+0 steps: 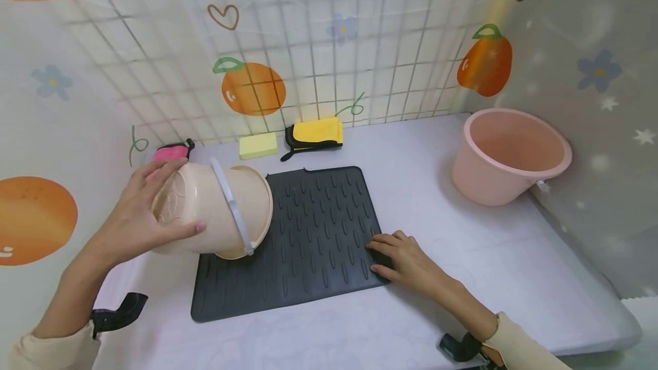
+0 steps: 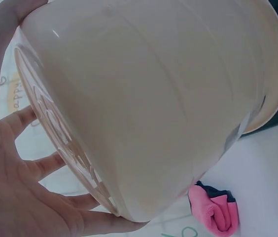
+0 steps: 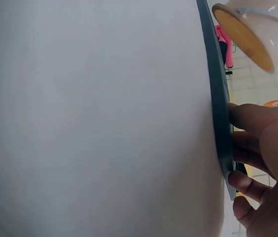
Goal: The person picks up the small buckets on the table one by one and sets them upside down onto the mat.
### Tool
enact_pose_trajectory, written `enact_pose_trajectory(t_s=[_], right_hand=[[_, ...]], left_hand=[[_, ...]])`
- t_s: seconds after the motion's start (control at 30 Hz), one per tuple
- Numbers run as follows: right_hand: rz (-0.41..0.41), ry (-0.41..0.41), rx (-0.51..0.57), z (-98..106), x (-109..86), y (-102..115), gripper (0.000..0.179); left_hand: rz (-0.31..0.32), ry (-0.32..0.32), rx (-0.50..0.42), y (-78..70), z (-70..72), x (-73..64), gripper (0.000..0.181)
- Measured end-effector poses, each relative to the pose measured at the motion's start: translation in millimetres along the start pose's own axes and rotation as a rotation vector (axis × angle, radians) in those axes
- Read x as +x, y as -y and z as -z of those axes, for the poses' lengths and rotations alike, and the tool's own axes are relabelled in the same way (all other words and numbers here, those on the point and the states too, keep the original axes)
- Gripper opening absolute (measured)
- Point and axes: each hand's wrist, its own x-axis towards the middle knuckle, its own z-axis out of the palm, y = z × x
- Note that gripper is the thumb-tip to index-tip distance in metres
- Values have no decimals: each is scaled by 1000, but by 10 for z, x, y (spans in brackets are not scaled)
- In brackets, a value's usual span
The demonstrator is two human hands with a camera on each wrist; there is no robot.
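Observation:
My left hand (image 1: 136,207) grips a cream bucket (image 1: 205,196) round its base, fingers and thumb spread over the rim of the bottom. The bucket lies tipped on its side, with its mouth facing right above the left part of a dark ribbed mat (image 1: 313,227). A pale handle (image 1: 231,204) crosses its body. In the left wrist view the bucket (image 2: 149,108) fills most of the picture. My right hand (image 1: 411,261) rests on the mat's right edge. The right wrist view shows those fingertips (image 3: 245,118) touching the mat's edge (image 3: 220,113).
Along the back lie a pink cloth (image 1: 172,153), a pale yellow sponge (image 1: 258,145) and a yellow cloth with black trim (image 1: 319,130). A pink bucket (image 1: 485,167) stands upright at the back right. Behind the table hangs a printed curtain (image 1: 303,33) against a wire grid.

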Motion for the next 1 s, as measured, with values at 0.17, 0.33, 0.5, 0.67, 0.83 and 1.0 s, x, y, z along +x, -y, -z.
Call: enact_pose_trajectory(t_s=[0.17, 0.33, 0.5, 0.67, 0.83, 1.0], right_hand=[[-1, -3, 10, -12, -1, -9, 45], [1, -8, 17, -20, -1, -18, 44], [6, -21, 23, -28, -2, -20, 43], [-2, -20, 30, -39, -13, -22, 43], [-13, -10, 33, -45, -17, -25, 43], [-24, -9, 42, -45, -17, -20, 43]], left_hand=[[-66, -2, 56, 10, -37, 55, 110], [-90, 3, 114, 16, -56, 108, 108], [-111, 46, 153, 8, -51, 197, 108], [-126, 108, 183, 7, -56, 301, 110], [-130, 173, 224, -13, -78, 397, 109], [-172, 235, 265, -42, -97, 514, 107]])
